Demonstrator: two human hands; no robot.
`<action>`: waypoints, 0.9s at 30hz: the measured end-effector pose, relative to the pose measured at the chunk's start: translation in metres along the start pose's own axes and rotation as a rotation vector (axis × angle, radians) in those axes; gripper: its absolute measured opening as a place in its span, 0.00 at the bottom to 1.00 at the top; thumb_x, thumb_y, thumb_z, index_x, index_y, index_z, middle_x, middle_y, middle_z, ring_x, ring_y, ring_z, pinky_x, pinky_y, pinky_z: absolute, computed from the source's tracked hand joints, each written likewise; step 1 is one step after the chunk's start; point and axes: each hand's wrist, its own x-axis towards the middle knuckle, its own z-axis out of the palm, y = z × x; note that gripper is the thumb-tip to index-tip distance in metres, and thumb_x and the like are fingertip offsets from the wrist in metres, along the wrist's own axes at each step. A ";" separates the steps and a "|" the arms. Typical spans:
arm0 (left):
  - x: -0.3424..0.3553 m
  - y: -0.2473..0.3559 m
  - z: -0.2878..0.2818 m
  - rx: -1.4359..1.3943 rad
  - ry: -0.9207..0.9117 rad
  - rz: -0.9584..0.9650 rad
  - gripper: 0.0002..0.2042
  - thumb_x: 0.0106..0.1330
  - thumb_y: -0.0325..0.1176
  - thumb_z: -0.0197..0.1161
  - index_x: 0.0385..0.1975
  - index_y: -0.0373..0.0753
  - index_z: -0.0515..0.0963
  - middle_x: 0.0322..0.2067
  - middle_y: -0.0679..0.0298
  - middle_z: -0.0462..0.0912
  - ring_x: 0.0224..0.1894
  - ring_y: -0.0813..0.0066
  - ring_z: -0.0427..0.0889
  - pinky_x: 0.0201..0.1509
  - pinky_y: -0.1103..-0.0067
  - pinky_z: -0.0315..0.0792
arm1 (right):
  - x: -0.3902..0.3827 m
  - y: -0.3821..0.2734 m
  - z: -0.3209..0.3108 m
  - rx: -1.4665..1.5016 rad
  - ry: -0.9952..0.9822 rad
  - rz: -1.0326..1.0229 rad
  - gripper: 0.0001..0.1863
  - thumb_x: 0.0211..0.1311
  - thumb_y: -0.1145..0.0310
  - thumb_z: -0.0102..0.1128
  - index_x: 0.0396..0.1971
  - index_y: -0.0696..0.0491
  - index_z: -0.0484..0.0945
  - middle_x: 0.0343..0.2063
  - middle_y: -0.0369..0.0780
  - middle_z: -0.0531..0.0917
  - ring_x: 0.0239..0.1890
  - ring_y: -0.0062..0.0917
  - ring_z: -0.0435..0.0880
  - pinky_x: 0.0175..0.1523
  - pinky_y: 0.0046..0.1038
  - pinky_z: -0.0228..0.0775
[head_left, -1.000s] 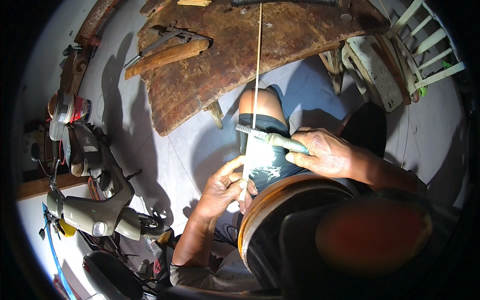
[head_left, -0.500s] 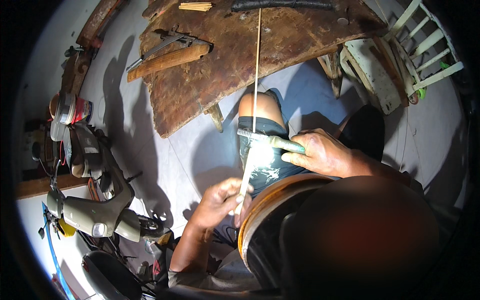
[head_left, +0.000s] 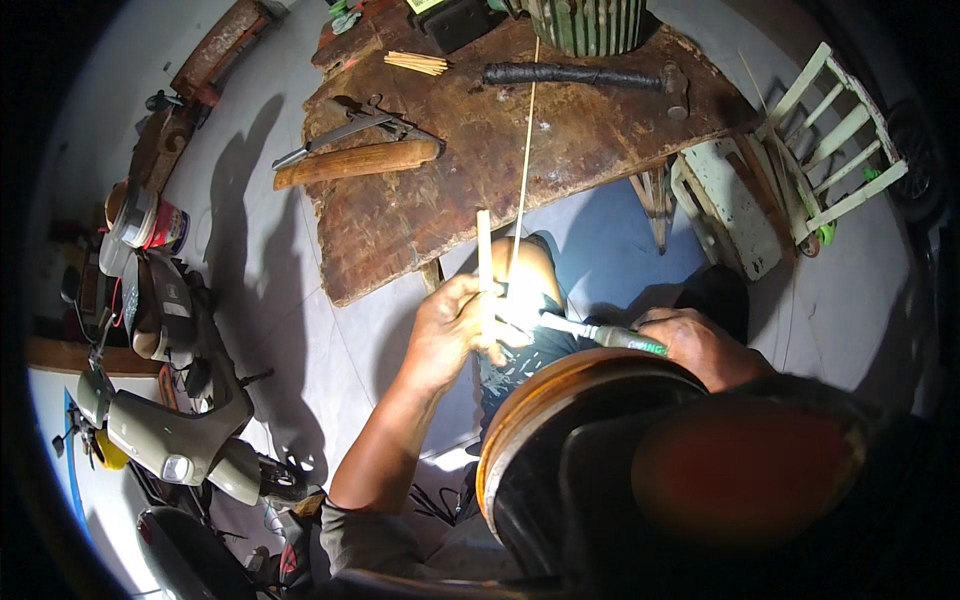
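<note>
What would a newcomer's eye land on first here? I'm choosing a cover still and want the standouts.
First the brightly lit centre: the left hand grips a pale bamboo strip upright over the knee, while the right hand holds a green-handled knife to it. Next the worn wooden workbench above, bearing a thick wooden stick. At lower left stands a pale scooter.

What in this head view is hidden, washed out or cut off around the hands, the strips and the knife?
- Knife blade, head view: glare on the lap washes it out; its edge is unreadable.
- Right hand: partly behind the dark rounded shape at lower right; grip on the green handle half hidden.
- Thin long strip: its near end is lost in glare.
- Left hand grips the short flat strip; its lower end is covered.
</note>
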 end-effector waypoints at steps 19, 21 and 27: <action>-0.093 -0.027 -0.004 -0.088 -0.112 -0.287 0.07 0.83 0.27 0.53 0.54 0.35 0.73 0.34 0.60 0.84 0.31 0.72 0.86 0.28 0.77 0.83 | 0.044 -0.009 0.003 0.119 0.051 0.097 0.14 0.67 0.62 0.71 0.31 0.59 0.82 0.25 0.48 0.82 0.31 0.42 0.82 0.39 0.40 0.73; -0.093 -0.032 -0.006 -0.093 -0.121 -0.264 0.07 0.82 0.27 0.53 0.54 0.35 0.73 0.35 0.59 0.85 0.33 0.72 0.87 0.29 0.76 0.83 | 0.046 -0.012 0.004 0.228 0.047 0.152 0.17 0.67 0.62 0.72 0.26 0.58 0.78 0.24 0.46 0.77 0.29 0.40 0.75 0.38 0.41 0.69; -0.088 -0.038 -0.005 -0.053 -0.092 -0.280 0.07 0.82 0.26 0.54 0.54 0.35 0.73 0.39 0.55 0.86 0.37 0.70 0.89 0.30 0.77 0.84 | 0.048 -0.018 0.005 0.151 0.064 0.155 0.18 0.67 0.61 0.72 0.26 0.58 0.78 0.23 0.45 0.77 0.29 0.38 0.76 0.38 0.40 0.69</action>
